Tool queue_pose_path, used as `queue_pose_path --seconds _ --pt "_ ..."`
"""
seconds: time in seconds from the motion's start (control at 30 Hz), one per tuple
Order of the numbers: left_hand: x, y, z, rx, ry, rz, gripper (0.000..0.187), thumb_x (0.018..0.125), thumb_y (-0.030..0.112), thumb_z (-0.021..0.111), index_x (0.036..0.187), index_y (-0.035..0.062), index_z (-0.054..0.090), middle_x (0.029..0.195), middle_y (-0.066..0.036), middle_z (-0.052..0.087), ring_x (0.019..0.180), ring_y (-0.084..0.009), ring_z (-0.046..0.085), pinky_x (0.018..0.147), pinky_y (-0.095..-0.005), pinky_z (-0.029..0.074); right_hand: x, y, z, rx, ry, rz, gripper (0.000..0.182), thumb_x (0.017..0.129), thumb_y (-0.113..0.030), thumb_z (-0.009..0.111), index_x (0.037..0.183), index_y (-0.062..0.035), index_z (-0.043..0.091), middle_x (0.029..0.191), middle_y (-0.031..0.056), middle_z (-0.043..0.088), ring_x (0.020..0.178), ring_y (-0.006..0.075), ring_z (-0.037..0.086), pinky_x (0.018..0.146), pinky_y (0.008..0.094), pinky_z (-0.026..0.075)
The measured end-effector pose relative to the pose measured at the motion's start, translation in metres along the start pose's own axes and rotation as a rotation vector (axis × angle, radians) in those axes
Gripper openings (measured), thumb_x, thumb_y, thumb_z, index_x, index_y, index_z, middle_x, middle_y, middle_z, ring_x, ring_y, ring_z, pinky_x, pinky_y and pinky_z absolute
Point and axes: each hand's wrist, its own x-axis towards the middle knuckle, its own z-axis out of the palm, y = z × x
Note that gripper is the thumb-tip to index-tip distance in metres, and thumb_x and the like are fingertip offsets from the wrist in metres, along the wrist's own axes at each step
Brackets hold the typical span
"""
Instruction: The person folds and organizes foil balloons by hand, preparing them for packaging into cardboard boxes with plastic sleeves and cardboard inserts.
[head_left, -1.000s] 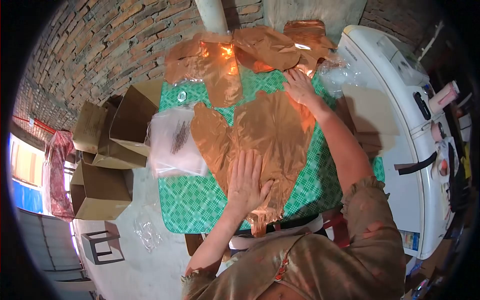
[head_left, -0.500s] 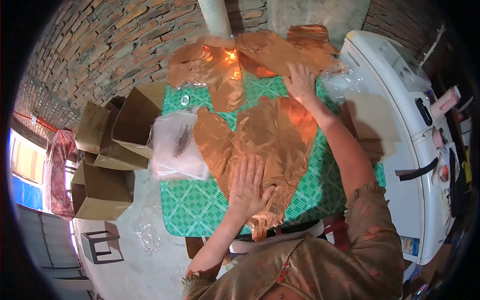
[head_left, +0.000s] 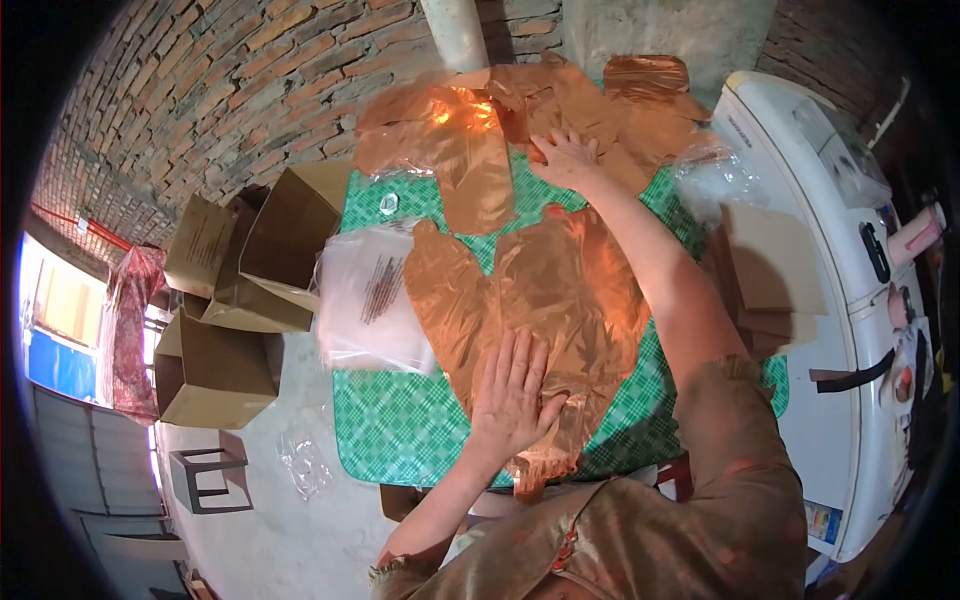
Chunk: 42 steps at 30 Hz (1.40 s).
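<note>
A flat, copper-coloured foil sheet with rounded lobes, resembling a deflated foil balloon (head_left: 540,300), lies on the green checked tablecloth (head_left: 390,420) in front of me. My left hand (head_left: 512,400) rests palm down on its lower part, fingers stretched out. Farther back, my right hand (head_left: 567,160) reaches over with fingers spread and touches the near edge of more copper foil sheets (head_left: 570,95). Another foil piece (head_left: 475,190) hangs toward me on the back left of the table. Beside the front foil lies a stack of clear plastic bags (head_left: 365,295) with printed text.
Open cardboard boxes (head_left: 215,380) stand left of the table, near a small dark stool frame (head_left: 208,475). Flat cardboard (head_left: 770,265) and crumpled clear plastic (head_left: 715,170) lie at the right, against a white appliance (head_left: 830,330). A brick wall (head_left: 230,110) rises behind.
My right hand has moved left along the back foil sheets. The left hand stays flat on the front foil. The whole view has shifted slightly.
</note>
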Motion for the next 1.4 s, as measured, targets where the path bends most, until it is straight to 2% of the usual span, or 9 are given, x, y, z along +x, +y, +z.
queue_pose_path --seconds 0.3,0.6,0.7,0.9,0.93,1.13,1.27,1.33,1.4 --pt "-0.003 -0.003 0.007 0.027 0.023 0.012 0.082 0.1 0.049 0.061 0.16 -0.0026 0.039 0.168 -0.028 0.032 0.158 -0.0448 0.027 0.129 -0.0555 0.021 -0.005 0.031 -0.021 0.249 0.368 -0.052 0.039 0.101 -0.037 0.055 0.129 -0.0163 0.073 0.137 0.0096 0.067 0.138 0.0329 0.051 0.11 0.055 0.041" --pt "-0.001 -0.003 0.004 0.041 -0.033 -0.009 0.082 0.102 0.054 0.058 0.159 -0.0025 0.041 0.168 -0.028 0.033 0.158 -0.0438 0.027 0.129 -0.0547 0.023 0.125 0.018 0.026 0.378 0.643 -0.317 0.04 0.101 -0.036 0.051 0.119 -0.0115 0.077 0.125 0.0171 0.073 0.12 0.0415 0.064 0.107 0.0484 0.047" --pt "0.0 -0.003 0.003 0.021 -0.036 -0.013 0.083 0.101 0.054 0.059 0.159 -0.0024 0.041 0.168 -0.028 0.032 0.158 -0.0442 0.027 0.129 -0.0542 0.023 0.149 0.01 0.039 0.567 0.451 -0.128 0.044 0.1 -0.039 0.051 0.118 -0.0092 0.077 0.123 0.0199 0.075 0.119 0.0433 0.066 0.103 0.0472 0.051" --pt "-0.002 -0.003 0.003 0.024 -0.022 -0.01 0.082 0.101 0.054 0.059 0.159 -0.0023 0.041 0.168 -0.028 0.032 0.158 -0.0442 0.028 0.129 -0.0541 0.023 0.11 0.009 -0.003 1.031 0.269 -0.037 0.033 0.103 -0.029 0.061 0.116 -0.0031 0.077 0.11 0.0057 0.077 0.103 0.0215 0.07 0.095 0.0355 0.051" --pt "-0.002 -0.003 0.004 0.029 -0.011 -0.005 0.083 0.101 0.054 0.058 0.16 -0.0022 0.04 0.168 -0.028 0.032 0.158 -0.044 0.027 0.129 -0.0539 0.022 0.1 0.008 -0.007 1.275 0.298 -0.138 0.032 0.103 -0.03 0.066 0.112 -0.0014 0.079 0.096 -0.0016 0.072 0.089 0.0123 0.064 0.085 0.0292 0.048" --pt "-0.007 -0.006 0.013 0.08 -0.004 0.006 0.085 0.102 0.056 0.053 0.163 -0.0013 0.037 0.169 -0.026 0.032 0.16 -0.0426 0.024 0.131 -0.0519 0.016 -0.065 0.006 -0.091 1.145 0.079 -0.224 0.026 0.103 -0.031 0.067 0.096 -0.0084 0.078 0.074 -0.0073 0.052 0.07 0.0056 0.047 0.063 0.0274 0.037" --pt "-0.007 -0.007 0.02 0.109 0.049 0.033 0.085 0.102 0.056 0.054 0.162 -0.0015 0.037 0.169 -0.025 0.033 0.159 -0.0424 0.025 0.131 -0.0523 0.017 -0.235 0.018 -0.127 0.766 -0.245 -0.233 0.026 0.097 -0.031 0.068 0.088 -0.007 0.074 0.072 -0.0015 0.06 0.064 0.0151 0.052 0.061 0.0353 0.042" --pt "-0.007 -0.009 0.023 0.111 0.086 0.044 0.085 0.102 0.056 0.054 0.162 -0.0018 0.037 0.168 -0.025 0.034 0.158 -0.0425 0.026 0.131 -0.0525 0.017 -0.318 0.026 -0.142 0.374 -0.269 -0.559 0.026 0.095 -0.028 0.068 0.082 -0.0057 0.071 0.072 0.0084 0.065 0.064 0.0228 0.059 0.062 0.0379 0.046" --pt "-0.006 -0.008 0.021 0.107 0.091 0.047 0.084 0.102 0.055 0.054 0.161 -0.0024 0.038 0.168 -0.026 0.034 0.158 -0.0426 0.027 0.131 -0.0525 0.017 -0.403 0.037 -0.135 0.355 -0.488 -0.44 0.023 0.093 -0.026 0.068 0.084 -0.0061 0.073 0.078 0.0149 0.067 0.075 0.0308 0.069 0.067 0.0441 0.051"
